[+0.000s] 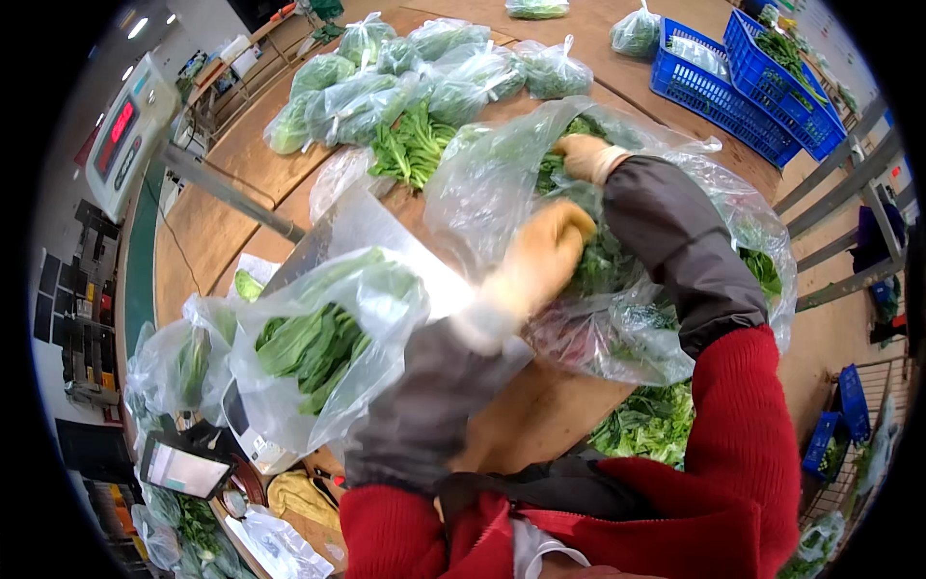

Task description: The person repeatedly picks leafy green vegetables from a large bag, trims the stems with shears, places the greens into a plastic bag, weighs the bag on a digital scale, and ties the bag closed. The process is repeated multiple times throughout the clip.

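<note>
A large clear plastic bag (488, 177) of leafy greens (604, 257) lies before me on the wooden table (224, 195). My right hand (589, 158), in a pale glove, reaches in at the bag's far side; its fingertips are hidden among plastic and leaves. Blurred by motion, my left hand (553, 246) is gloved too and curls over the near part of the bag's mouth; what it grips is unclear. Left of it, a smaller open plastic bag (419, 289) with long green leaves (315, 354) rests by the shiny metal pan (376, 224) of a scale.
The scale's display head (126, 137) rises on a post at left. Tied bags of vegetables (405, 72) and a loose leafy bunch (411, 148) lie at the back. Blue crates (712, 94) stand back right. A tablet (184, 467) and yellow cloth (304, 499) are near left.
</note>
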A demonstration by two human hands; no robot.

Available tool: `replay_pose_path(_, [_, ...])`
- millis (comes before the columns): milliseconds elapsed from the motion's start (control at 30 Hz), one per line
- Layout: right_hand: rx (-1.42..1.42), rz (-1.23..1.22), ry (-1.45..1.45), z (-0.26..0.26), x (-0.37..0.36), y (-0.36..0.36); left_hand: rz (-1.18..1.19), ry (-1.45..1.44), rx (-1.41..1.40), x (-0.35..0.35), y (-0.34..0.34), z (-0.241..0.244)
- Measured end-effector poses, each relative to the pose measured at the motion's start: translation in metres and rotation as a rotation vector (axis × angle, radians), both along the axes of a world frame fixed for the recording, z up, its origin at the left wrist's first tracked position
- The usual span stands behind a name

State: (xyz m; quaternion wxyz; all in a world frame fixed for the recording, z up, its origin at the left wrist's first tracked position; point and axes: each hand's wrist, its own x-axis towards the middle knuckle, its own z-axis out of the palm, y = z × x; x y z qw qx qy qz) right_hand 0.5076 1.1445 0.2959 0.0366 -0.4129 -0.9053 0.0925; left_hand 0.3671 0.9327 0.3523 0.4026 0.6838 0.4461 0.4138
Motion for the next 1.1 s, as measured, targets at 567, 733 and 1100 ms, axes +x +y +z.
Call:
replay_pose_path(567, [0.011,-0.423,0.001,-0.08,-0.159,0.149,0.36,1.145,0.125,-0.108,0.196,-0.062])
replay_pose_path(733, [0.206,-0.017,0.198,-0.109,-0.138,0.142,0.015,1.538,0.032,-0.117,0.19,-0.106])
replay_pose_path(1100, [0.242,0.146,0.111,-0.07,-0.118,0.077,0.62,1.22,-0.438,-0.219,0.218,-0.105])
